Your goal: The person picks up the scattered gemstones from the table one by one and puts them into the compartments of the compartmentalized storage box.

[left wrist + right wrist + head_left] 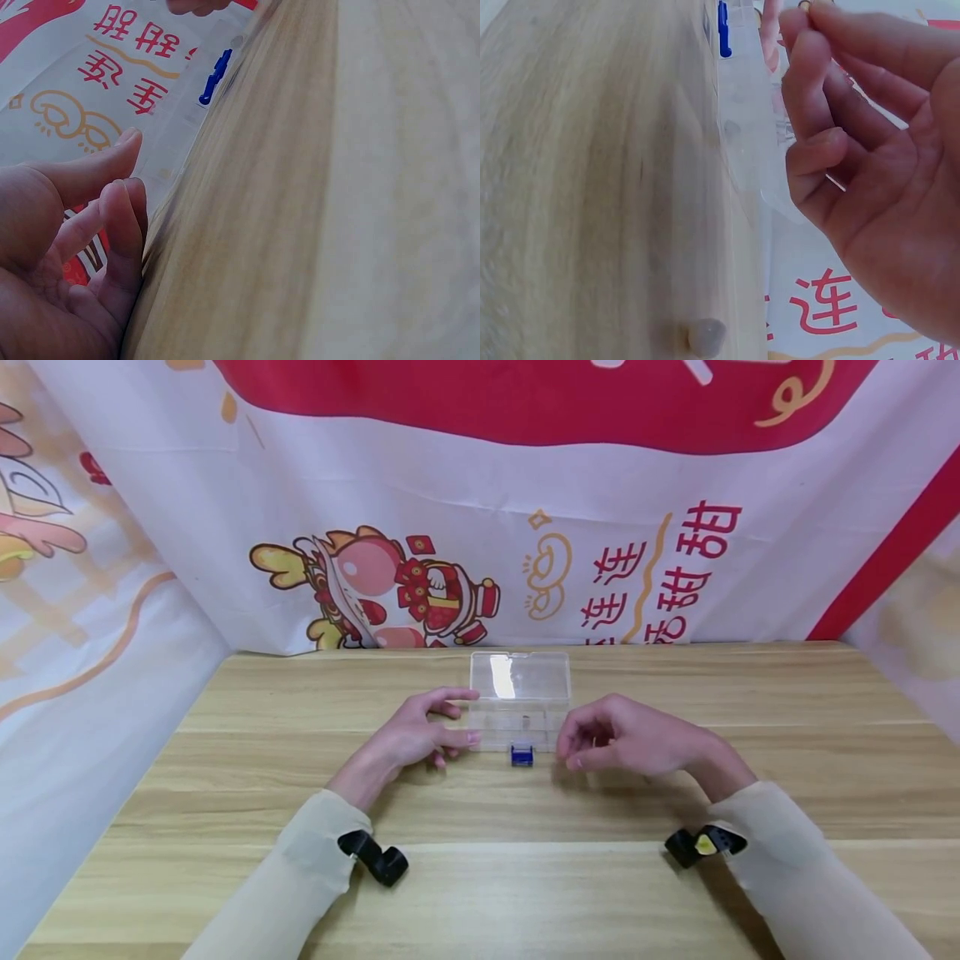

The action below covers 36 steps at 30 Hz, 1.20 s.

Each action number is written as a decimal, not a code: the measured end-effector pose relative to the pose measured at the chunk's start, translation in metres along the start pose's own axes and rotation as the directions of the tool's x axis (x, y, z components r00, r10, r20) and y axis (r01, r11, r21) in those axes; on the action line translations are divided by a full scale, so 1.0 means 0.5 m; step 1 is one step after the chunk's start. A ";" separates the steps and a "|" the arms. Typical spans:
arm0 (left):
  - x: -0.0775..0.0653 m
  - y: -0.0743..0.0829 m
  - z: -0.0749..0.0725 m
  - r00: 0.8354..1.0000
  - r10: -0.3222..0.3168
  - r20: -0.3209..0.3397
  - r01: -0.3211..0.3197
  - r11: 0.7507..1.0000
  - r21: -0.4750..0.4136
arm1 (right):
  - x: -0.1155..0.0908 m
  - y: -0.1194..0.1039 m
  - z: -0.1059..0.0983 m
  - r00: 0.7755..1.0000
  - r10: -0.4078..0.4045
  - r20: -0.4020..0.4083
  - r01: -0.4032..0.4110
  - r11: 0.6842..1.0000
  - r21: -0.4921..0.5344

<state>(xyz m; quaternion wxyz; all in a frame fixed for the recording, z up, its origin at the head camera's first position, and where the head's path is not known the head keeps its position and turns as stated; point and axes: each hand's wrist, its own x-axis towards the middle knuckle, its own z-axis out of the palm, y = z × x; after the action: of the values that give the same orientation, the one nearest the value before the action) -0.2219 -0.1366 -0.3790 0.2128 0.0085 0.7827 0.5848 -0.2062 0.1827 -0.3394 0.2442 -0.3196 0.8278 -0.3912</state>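
Observation:
A clear plastic box [487, 717] with inner dividers lies on the table, its clear lid [543, 678] swung back. On its near side is a blue latch [522, 756]. My left hand [412, 733] is at the box's left end, thumb and forefinger stretched to its edge. My right hand [637, 737] hovers by the right end, pinching a tiny gold-coloured piece [805, 5] between thumb and fingertip; its kind I cannot tell. A small brownish thing [526, 721] shows within the box.
A pale, rounded, pebble-like thing [706, 337] sits on the wooden table [525, 893] below the right wrist. Behind the table hangs a white and red printed cloth [465, 477]. Black wrist straps with cameras are worn over both sleeves [300, 860].

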 end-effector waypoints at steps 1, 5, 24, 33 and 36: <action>0.000 0.000 0.000 1.000 -0.001 -0.001 0.001 1.000 0.001 | 0.002 0.001 0.000 1.000 0.010 -0.018 -0.010 1.000 0.000; -0.001 0.000 -0.001 1.000 -0.004 -0.002 0.004 1.000 0.000 | 0.009 0.002 0.002 0.995 0.058 -0.077 -0.057 0.998 0.008; -0.001 0.002 -0.001 1.000 -0.009 -0.002 0.009 1.000 0.011 | 0.031 0.006 0.020 0.940 0.179 -0.291 -0.175 0.984 0.038; -0.001 0.010 -0.003 1.000 -0.006 -0.003 0.006 1.000 0.011 | 0.035 0.002 0.018 0.940 0.173 -0.294 -0.170 0.985 0.036; -0.004 0.007 -0.002 1.000 -0.010 -0.005 0.010 1.000 0.005 | 0.037 0.001 0.020 0.944 0.168 -0.285 -0.162 0.986 0.043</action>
<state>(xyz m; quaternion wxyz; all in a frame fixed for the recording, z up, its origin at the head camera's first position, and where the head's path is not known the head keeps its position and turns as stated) -0.2212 -0.1367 -0.3750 0.2139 0.0037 0.7846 0.5820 -0.2121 0.1649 -0.3486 0.1560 -0.1866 0.8745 -0.4197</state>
